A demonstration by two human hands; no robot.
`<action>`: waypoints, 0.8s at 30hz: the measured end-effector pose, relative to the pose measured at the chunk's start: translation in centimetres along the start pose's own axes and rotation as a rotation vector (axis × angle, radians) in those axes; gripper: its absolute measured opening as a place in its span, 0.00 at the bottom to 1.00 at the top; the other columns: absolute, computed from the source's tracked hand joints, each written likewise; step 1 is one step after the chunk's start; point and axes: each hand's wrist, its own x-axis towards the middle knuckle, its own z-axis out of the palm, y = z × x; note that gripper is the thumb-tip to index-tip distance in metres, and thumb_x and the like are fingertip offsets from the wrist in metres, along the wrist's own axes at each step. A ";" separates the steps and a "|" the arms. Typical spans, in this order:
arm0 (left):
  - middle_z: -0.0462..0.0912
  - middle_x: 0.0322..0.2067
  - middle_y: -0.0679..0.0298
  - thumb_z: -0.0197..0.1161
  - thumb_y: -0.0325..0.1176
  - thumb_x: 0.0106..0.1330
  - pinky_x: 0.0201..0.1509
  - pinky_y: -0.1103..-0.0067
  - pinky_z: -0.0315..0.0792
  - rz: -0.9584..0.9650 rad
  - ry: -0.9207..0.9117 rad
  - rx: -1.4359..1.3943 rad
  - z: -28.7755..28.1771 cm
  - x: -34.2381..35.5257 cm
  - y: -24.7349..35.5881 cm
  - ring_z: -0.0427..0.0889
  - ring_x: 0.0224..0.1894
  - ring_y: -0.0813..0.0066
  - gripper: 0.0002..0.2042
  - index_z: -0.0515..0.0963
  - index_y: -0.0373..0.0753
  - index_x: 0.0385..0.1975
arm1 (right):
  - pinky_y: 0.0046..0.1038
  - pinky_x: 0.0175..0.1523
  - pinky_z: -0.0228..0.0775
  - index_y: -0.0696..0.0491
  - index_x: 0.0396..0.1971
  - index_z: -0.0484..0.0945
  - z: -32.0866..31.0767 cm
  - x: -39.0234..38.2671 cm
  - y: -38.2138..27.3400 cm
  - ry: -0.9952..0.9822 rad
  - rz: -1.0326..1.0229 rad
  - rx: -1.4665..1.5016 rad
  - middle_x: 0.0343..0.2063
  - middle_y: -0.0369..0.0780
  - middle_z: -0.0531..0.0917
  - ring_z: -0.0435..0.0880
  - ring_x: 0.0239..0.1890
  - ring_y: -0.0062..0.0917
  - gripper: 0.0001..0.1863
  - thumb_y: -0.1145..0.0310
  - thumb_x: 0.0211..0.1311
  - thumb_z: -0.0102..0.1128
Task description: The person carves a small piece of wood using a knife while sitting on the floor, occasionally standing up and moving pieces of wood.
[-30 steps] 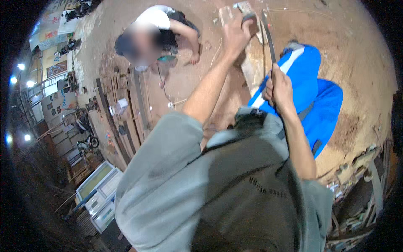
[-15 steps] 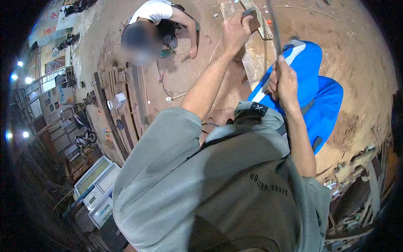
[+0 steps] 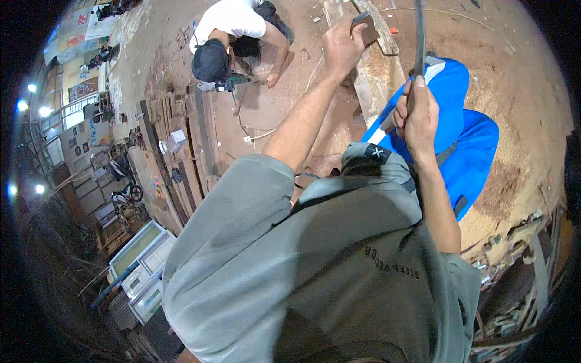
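Note:
My left hand (image 3: 342,48) grips a small dark block (image 3: 368,31) over a weathered wooden board (image 3: 387,42). A longer pale plank (image 3: 376,81) lies below that board, running toward my knees. My right hand (image 3: 416,112) is closed round a long, narrow, dark flat metal strip (image 3: 420,42), held upright in the picture in front of my blue-trousered leg (image 3: 454,85). The strip's lower part is hidden by my fingers.
A co-worker in a white shirt (image 3: 239,21) crouches at upper left beside a green power tool (image 3: 239,78) on the floor, with cords nearby. Long planks (image 3: 175,151) lie at left, white-framed panels (image 3: 136,269) at lower left, scrap wood (image 3: 532,254) at right.
My right hand and the strip have moved right, away from the board, the strip's far end most of all. My left hand has shifted slightly. The co-worker's head has bent further down.

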 end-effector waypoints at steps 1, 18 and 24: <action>0.83 0.28 0.49 0.65 0.27 0.64 0.33 0.63 0.77 -0.012 -0.004 -0.023 0.0 -0.1 0.2 0.85 0.32 0.49 0.05 0.77 0.37 0.37 | 0.22 0.17 0.59 0.51 0.25 0.66 0.3 -0.3 0.1 0.012 -0.034 -0.022 0.12 0.31 0.66 0.66 0.12 0.15 0.23 0.52 0.80 0.40; 0.85 0.28 0.50 0.67 0.29 0.63 0.34 0.66 0.77 -0.019 0.013 -0.041 1.3 0.8 0.2 0.87 0.32 0.52 0.06 0.80 0.37 0.36 | 0.26 0.13 0.54 0.51 0.23 0.67 -1.6 0.9 3.5 0.046 0.484 -0.120 0.09 0.31 0.63 0.62 0.08 0.18 0.24 0.51 0.78 0.42; 0.83 0.28 0.48 0.65 0.27 0.63 0.35 0.63 0.76 -0.046 0.004 -0.016 0.6 0.0 -0.4 0.84 0.34 0.47 0.06 0.79 0.36 0.38 | 0.23 0.16 0.57 0.52 0.26 0.67 -0.7 0.2 0.6 0.038 -0.113 -0.100 0.12 0.31 0.67 0.66 0.12 0.15 0.22 0.54 0.81 0.39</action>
